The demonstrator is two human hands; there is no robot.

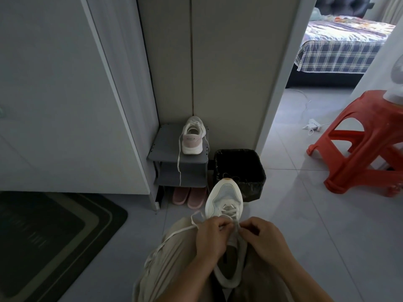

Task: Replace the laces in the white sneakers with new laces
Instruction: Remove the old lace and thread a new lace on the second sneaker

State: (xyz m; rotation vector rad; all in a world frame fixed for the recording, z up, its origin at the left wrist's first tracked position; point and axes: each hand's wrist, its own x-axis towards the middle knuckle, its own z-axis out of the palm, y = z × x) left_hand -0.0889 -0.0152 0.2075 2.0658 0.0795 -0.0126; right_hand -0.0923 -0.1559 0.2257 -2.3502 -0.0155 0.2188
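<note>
Mat (43, 240) lies dark at far left, beside a white cabinet door. Next along, a grey rack (172, 162) stands in the corner and carries the far sneaker (193, 138), heel toward the camera. Its loose lace (180, 173) trails down over the shelf edge, so that shoe looks parked until its turn comes. Pink slippers (189, 197) sit on the floor under the rack.

In the foreground, a seated person works on the other sneaker (224, 201), propped between the knees with the toe pointing away. That puts the eyelets right under both hands. The left hand (210, 236) is curled, fingertips pinching the lace (183, 229) at the top of the tongue; the slack runs off over the left knee. The lower eyelets are crossed. Whether this lace is old or new cannot be told.

A black lined bin (239, 171) stands just beyond the toe, within easy reach, likely for discarded laces. The right hand (263, 238) is curled too, thumb and finger nipping the lace on its own side of the tongue, probably to keep tension even across the two rows.

Further right are a red stool (359, 144) and, through the doorway, a bed (340, 46).
</note>
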